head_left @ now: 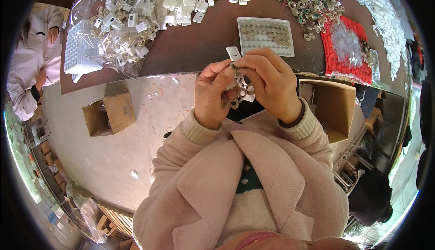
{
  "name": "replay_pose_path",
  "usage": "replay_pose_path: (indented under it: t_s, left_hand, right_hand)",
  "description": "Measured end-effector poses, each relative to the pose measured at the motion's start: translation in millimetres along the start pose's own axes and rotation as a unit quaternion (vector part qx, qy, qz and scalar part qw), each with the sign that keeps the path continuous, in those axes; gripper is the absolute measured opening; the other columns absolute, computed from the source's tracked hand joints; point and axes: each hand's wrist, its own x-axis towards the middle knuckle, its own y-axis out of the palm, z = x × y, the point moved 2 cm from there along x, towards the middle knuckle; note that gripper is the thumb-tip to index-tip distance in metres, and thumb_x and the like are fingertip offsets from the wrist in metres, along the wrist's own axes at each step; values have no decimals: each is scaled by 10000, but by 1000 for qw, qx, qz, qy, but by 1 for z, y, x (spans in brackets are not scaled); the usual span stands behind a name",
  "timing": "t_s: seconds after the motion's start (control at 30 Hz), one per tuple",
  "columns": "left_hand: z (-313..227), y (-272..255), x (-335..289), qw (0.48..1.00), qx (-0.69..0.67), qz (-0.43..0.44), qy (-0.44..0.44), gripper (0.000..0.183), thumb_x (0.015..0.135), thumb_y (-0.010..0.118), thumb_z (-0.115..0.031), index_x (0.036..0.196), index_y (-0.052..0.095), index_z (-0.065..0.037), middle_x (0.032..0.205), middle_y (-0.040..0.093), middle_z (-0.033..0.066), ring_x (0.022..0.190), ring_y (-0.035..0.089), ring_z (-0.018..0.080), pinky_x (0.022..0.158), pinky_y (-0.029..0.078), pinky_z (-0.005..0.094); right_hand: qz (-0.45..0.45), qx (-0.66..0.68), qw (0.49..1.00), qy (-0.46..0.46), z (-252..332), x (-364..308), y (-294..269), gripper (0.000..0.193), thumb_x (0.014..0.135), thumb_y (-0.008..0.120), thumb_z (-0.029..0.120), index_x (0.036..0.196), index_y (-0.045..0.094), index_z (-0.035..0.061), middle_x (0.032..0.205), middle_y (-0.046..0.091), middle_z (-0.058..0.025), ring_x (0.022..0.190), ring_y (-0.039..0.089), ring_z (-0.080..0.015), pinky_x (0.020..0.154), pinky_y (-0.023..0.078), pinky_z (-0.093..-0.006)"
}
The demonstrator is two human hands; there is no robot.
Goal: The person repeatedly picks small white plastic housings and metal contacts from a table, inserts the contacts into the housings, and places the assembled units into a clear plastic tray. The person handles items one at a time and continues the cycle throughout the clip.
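Note:
Both hands meet just beyond my chest at the table's near edge, with their fingers closed. Between the fingertips a small white plastic casing (233, 53) sticks up, with a slot near its top. My left hand (209, 95) pinches it from the left, and my right hand (274, 86) presses in from the right with thumb and forefinger. A tiny dark part shows at the fingertips, too small to name. Below them, several small ring-shaped clear and metallic parts (240, 97) hang in or beside my left fingers; the grip on them is partly hidden.
On the brown table (199, 46) lie a white tray of round discs (265, 36), white casings (186, 0), ring-shaped parts (308, 5) and a red cloth (346, 48). A clear bag (122, 28) stands left. Cardboard boxes (118, 113) sit below; another person (38, 46) is at far left.

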Motion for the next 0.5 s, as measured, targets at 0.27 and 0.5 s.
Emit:
replay_pose_path:
  t_s: [0.27, 0.5]
  left_hand:
    - [1, -6, 10, 999, 5, -39, -17, 107, 945, 682, -101, 1047, 680, -70, 871, 689, 31, 606, 551, 69, 482, 410, 201]
    - [-1, -9, 15, 999, -23, -40, -9, 111, 958, 658, -97, 1067, 664, -79, 966, 722, 119, 653, 582, 92, 494, 397, 201]
  right_hand:
    - [-5, -20, 999, -38, -9, -1, 9, 222, 793, 676, -45, 993, 690, 50, 888, 687, -86, 791, 654, -291, 708, 536, -370]
    - [-53, -151, 986, 54, -56, 7, 9, 234, 804, 706, -9, 1027, 733, 58, 873, 680, -84, 762, 638, -281, 673, 514, -379]
